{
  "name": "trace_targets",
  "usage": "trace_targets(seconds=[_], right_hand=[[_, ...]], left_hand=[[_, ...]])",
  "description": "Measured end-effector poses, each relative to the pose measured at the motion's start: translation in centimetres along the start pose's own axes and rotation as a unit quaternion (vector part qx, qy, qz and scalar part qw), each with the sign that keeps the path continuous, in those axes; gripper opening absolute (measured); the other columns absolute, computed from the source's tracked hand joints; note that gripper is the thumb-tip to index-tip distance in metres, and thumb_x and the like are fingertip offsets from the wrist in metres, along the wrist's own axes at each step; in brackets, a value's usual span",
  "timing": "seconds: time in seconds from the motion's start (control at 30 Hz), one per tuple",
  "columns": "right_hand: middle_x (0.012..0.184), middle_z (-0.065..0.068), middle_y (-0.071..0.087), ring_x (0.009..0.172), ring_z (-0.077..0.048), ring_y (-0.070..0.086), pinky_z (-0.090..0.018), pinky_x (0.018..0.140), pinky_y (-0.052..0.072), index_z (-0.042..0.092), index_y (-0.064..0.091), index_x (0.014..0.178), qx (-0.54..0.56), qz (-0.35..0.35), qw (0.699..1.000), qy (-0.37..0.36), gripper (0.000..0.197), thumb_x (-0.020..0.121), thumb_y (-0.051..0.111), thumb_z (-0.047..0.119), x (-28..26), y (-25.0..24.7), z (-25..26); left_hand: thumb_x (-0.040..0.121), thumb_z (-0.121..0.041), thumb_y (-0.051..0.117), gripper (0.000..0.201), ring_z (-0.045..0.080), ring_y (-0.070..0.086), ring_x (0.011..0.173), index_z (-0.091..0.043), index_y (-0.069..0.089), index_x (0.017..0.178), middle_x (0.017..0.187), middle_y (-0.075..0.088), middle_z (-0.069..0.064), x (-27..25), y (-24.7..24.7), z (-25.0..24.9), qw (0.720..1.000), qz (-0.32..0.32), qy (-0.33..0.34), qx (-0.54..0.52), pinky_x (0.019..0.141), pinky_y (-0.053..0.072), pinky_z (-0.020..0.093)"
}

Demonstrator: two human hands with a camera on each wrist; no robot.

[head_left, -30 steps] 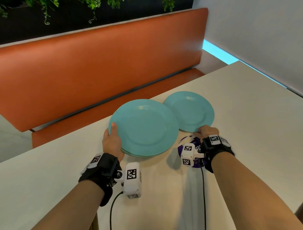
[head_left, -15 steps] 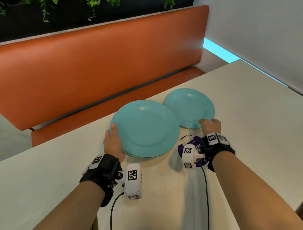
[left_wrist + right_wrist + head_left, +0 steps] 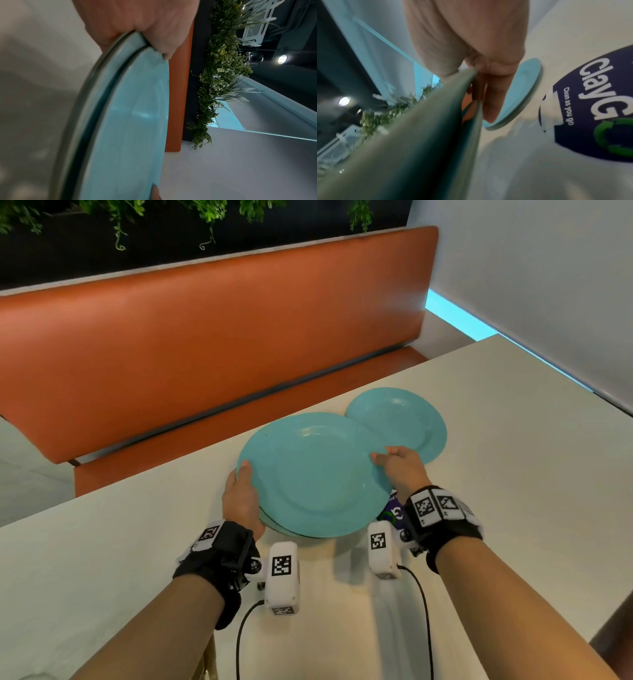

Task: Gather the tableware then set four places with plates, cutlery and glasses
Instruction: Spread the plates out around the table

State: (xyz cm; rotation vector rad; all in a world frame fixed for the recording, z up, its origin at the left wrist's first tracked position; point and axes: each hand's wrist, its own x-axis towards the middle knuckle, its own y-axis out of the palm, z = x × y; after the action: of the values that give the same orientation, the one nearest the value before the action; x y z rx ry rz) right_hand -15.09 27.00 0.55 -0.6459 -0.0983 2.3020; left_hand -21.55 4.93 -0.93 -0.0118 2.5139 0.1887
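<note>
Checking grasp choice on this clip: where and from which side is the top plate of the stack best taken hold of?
By its rim, from the right. The top plate is flat and wide, so only its thin edge gives purchase. The left hand grips the stack's left rim, thumb on top; the right hand pinches the free right rim. In the right wrist view a gap shows beneath the top plate's edge, seemingly room for fingers under it.

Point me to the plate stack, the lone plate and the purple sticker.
plate stack (image 3: 313, 474): head view, top plate's centre.
lone plate (image 3: 399, 419): head view, its centre.
purple sticker (image 3: 599, 121): right wrist view, dark field.
</note>
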Motion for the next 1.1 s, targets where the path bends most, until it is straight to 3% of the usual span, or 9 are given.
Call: trace_targets(seconds=[0.17,0.23,0.27,0.33,0.47,0.6,0.73,0.83,1.1], right_hand=[[0.087,-0.009,0.062,0.077,-0.027,0.062,-0.041,0.078,0.053,0.014,0.054,0.072,0.155,-0.043,0.986,0.031,0.022,0.091,0.052,0.004,-0.7,-0.9,1.9],[0.082,-0.006,0.057,0.098,-0.035,0.063,-0.03,0.067,0.049,0.01,0.054,0.082,0.145,-0.077,0.986,0.028,0.013,0.093,0.05,0.007,-0.8,-1.1,2.2],[0.089,-0.007,0.059,0.109,-0.037,0.059,-0.03,0.071,0.048,0.007,0.055,0.094,0.137,-0.062,0.988,0.039,0.005,0.092,0.051,0.009,-1.3,-1.1,2.3],[0.115,-0.016,0.061,0.117,-0.035,0.055,-0.028,0.082,0.049,0.001,0.05,0.118,0.073,-0.076,0.991,0.078,0.031,0.089,0.054,0.011,-1.3,-0.5,1.9],[0.138,-0.018,0.048,0.116,-0.025,0.057,-0.007,0.046,0.044,-0.002,0.039,0.135,0.169,-0.106,0.977,0.079,0.04,0.099,0.037,0.016,0.3,0.7,-0.9],[0.124,-0.016,0.059,0.116,-0.029,0.057,-0.021,0.079,0.049,0.001,0.05,0.122,0.002,-0.079,0.993,0.084,0.037,0.09,0.055,0.019,-1.4,3.0,-2.2],[0.13,-0.023,0.054,0.108,-0.032,0.061,-0.007,0.04,0.043,-0.006,0.046,0.129,0.065,-0.025,0.993,0.099,0.038,0.097,0.043,0.015,-2.5,6.9,-4.3],[0.127,-0.027,0.055,0.116,-0.038,0.056,-0.007,0.032,0.037,-0.009,0.047,0.127,0.036,-0.003,0.994,0.106,0.037,0.098,0.043,0.013,-3.6,9.4,-4.8],[0.121,-0.016,0.062,0.11,-0.033,0.061,-0.04,0.091,0.053,0.007,0.06,0.115,-0.078,0.056,0.99,0.103,0.033,0.091,0.044,0.024,-3.0,11.8,-7.0]], left_hand=[[0.1,-0.038,0.036,0.042,0.03,0.055,0.114,-0.014,0.046,0.133,0.129,0.055,0.009,-0.2,-1.9,-1.6,0.996,-0.074,0.041,-0.031,0.09,0.047,0.038],[0.098,-0.042,0.037,0.05,0.036,0.049,0.125,-0.011,0.041,0.137,0.138,0.048,0.016,-0.1,-3.0,-2.4,0.991,-0.119,0.052,-0.042,0.103,0.042,0.045],[0.098,-0.043,0.037,0.051,0.035,0.049,0.125,-0.012,0.041,0.138,0.14,0.047,0.016,-0.2,-3.5,-2.9,0.988,-0.133,0.06,-0.055,0.104,0.041,0.046],[0.1,-0.04,0.034,0.046,0.03,0.054,0.111,-0.015,0.043,0.137,0.137,0.051,0.012,-0.2,-4.7,-3.7,0.979,-0.167,0.08,-0.079,0.096,0.045,0.042],[0.1,-0.038,0.035,0.042,0.024,0.055,0.104,-0.018,0.045,0.136,0.133,0.054,0.008,-0.5,-7.1,-5.0,0.959,-0.235,0.109,-0.117,0.094,0.048,0.039],[0.101,-0.034,0.033,0.041,0.02,0.052,0.098,-0.017,0.046,0.136,0.132,0.055,0.006,-0.7,-9.0,-6.0,0.947,-0.272,0.125,-0.116,0.082,0.044,0.029],[0.101,-0.036,0.032,0.042,0.021,0.053,0.1,-0.018,0.045,0.136,0.133,0.054,0.006,-1.1,-9.6,-5.9,0.95,-0.26,0.125,-0.116,0.083,0.045,0.029],[0.1,-0.036,0.033,0.041,0.019,0.052,0.099,-0.019,0.046,0.135,0.131,0.055,0.005,-1.3,-9.6,-5.7,0.953,-0.248,0.123,-0.12,0.086,0.047,0.031],[0.1,-0.036,0.036,0.04,0.019,0.054,0.099,-0.017,0.05,0.132,0.113,0.056,0.001,-1.4,-9.9,-6.0,0.953,-0.246,0.134,-0.116,0.093,0.05,0.038]])
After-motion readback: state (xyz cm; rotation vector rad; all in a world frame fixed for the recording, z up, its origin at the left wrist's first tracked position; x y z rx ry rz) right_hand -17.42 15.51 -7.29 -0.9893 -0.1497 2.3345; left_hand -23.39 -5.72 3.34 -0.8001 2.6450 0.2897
